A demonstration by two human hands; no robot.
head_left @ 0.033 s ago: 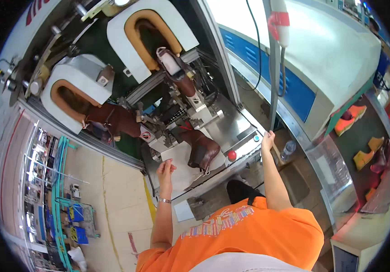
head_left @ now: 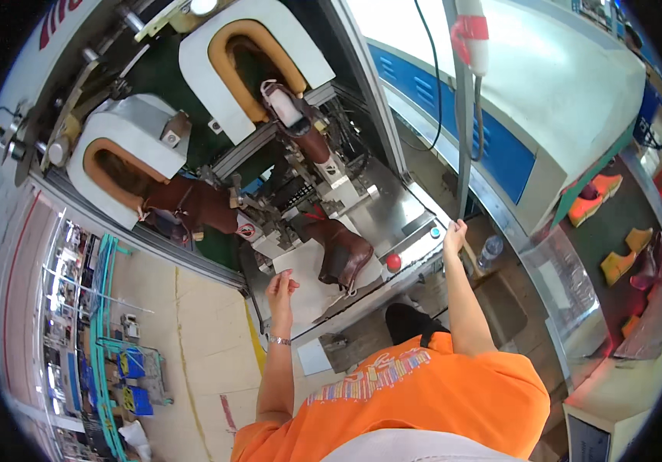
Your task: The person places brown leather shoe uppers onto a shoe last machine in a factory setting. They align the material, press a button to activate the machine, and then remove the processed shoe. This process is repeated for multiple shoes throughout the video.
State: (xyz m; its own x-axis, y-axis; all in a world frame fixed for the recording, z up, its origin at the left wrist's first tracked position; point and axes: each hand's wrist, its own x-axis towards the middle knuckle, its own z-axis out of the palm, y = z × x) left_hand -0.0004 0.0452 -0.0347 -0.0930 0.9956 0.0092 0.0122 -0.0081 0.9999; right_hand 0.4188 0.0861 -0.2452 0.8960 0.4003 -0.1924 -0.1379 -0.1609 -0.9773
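My left hand [head_left: 281,285] is at the left front of the machine's bench, by the edge of a white sheet [head_left: 298,266]. Its fingers are loosely bent and a little apart, with nothing seen in them. At the bench's right corner is my right hand [head_left: 455,237], fingers drawn together, near a blue-green button [head_left: 435,232]; whether it touches the corner I cannot tell. Between my hands a dark brown leather boot [head_left: 346,256] lies on the sheet, with a lace end hanging at the front. A red button [head_left: 393,262] sits to the boot's right.
Two brown boot uppers, a left one [head_left: 200,206] and a right one [head_left: 308,135], are mounted in the machine below padded white U-shaped moulds [head_left: 300,42]. A metal post [head_left: 464,138] stands at right. Beyond it, orange and yellow shoe parts [head_left: 616,266] lie on a green conveyor [head_left: 596,246].
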